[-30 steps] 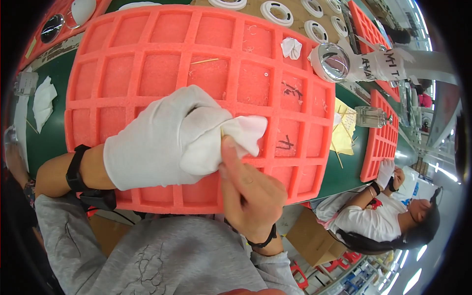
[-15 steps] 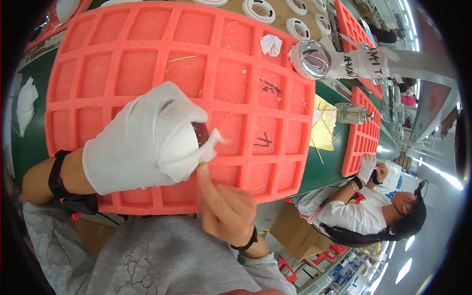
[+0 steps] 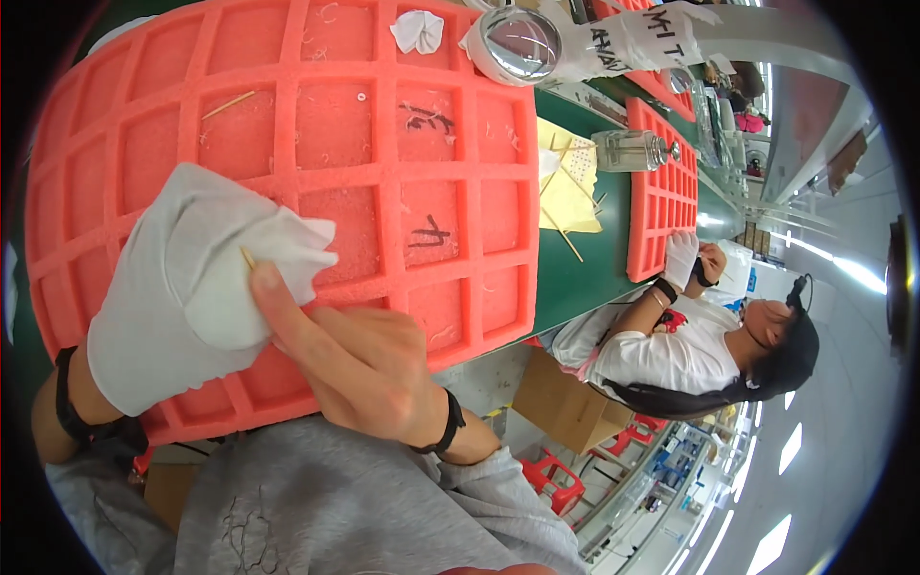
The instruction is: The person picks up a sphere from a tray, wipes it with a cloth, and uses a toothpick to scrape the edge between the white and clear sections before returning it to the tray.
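The left hand [image 3: 182, 297], in a white glove, lay closed around a white cloth [image 3: 259, 278] over the near part of the red foam grid tray [image 3: 383, 125]. The bare right hand [image 3: 359, 359] pressed against the cloth from the near side, its index finger stretched along the fabric; a thin wooden stick [image 3: 247, 257] showed just at that fingertip, and the fingers appeared pinched on it, though the hold itself was partly hidden. Both hands covered several of the tray's near compartments. A black wristband [image 3: 448, 422] sat on the right wrist.

On the tray's far part lay a second wooden stick [image 3: 228, 104] in one compartment and a crumpled white wad [image 3: 418, 31] in another. Just beyond the tray's far right corner stood a round shiny metal lid [image 3: 522, 43]. To the right of the tray, on the green table [image 3: 585, 278], lay a yellow sheet [image 3: 570, 187] with more sticks, then a small clear glass bottle [image 3: 632, 150], then another red tray [image 3: 661, 192], where a co-worker's hands [image 3: 692, 261] were busy
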{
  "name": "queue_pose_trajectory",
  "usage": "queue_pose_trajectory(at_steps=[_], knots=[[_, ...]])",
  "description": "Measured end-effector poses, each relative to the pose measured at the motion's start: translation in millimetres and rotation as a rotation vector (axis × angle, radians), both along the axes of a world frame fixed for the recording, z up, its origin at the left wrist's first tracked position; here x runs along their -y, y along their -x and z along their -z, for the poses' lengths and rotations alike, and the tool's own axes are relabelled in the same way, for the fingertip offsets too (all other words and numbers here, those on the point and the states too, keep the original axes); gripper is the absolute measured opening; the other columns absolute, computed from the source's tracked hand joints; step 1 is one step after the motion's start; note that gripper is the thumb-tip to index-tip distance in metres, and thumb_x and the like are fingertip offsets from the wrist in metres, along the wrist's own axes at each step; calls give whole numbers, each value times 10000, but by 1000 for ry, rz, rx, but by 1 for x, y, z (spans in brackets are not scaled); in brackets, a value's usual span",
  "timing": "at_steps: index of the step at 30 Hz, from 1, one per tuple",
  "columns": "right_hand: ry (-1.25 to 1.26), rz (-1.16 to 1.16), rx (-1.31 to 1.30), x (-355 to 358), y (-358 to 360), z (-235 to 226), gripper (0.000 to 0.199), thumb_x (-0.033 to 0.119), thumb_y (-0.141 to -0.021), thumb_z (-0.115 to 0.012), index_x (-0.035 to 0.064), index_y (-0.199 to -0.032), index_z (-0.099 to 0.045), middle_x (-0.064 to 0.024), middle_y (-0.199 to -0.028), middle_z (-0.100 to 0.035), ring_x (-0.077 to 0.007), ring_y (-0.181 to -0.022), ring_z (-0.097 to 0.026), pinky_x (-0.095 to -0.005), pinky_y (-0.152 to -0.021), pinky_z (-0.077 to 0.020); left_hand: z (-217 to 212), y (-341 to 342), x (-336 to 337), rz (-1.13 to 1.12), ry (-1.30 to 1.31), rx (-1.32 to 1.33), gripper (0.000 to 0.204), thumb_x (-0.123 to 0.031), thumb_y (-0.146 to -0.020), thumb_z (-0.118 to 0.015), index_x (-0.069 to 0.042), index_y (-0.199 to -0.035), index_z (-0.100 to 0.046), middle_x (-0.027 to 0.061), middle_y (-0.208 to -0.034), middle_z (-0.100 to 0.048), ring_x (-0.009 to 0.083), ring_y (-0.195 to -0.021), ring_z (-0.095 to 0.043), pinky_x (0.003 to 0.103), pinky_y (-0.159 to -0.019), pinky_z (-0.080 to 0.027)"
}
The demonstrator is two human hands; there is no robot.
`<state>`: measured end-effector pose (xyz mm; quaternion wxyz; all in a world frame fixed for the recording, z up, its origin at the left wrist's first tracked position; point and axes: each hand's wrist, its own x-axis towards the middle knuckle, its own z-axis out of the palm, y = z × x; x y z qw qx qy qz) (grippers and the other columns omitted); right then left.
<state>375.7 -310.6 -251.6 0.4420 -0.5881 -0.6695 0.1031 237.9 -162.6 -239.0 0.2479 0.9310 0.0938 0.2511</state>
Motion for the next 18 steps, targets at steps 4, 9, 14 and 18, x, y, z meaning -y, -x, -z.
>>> queue_pose_trajectory(at_steps=[4,9,14,18], knots=[[49,-43,4,16,4,1,570,-105,-713,-739,-95,-1278,-670,-28,-597,-381,-145,-443,-399,-315,-428,-361,4,10,4,-180,399,42,410,-98,-701,-800,-72,-1092,-683,43,-1050,-625,268,-926,-593,370,-722,-521],[41,-26,-2,-8,31,-5,574,-131,-694,-711,-100,-1265,-675,-50,-614,-485,-164,-463,-464,-312,-453,-413,-14,37,-13,-9,78,-35,570,-24,-707,-836,-24,-1200,-550,142,-1038,-631,334,-900,-593,390,-750,-500],[173,-45,29,16,60,-23,583,-138,-713,-687,-71,-1293,-673,-104,-695,-633,-200,-507,-568,-318,-493,-461,-35,65,-19,-53,127,-136,553,-70,-698,-861,-35,-1172,-579,121,-1022,-643,295,-920,-608,371,-780,-529],[144,40,89,-2,70,-55,571,-137,-734,-683,-71,-1301,-667,-113,-695,-636,-203,-513,-580,-318,-495,-462,-48,77,-19,-8,39,-116,485,-141,-716,-832,-81,-1149,-624,96,-1024,-603,268,-925,-613,355,-683,-562]])
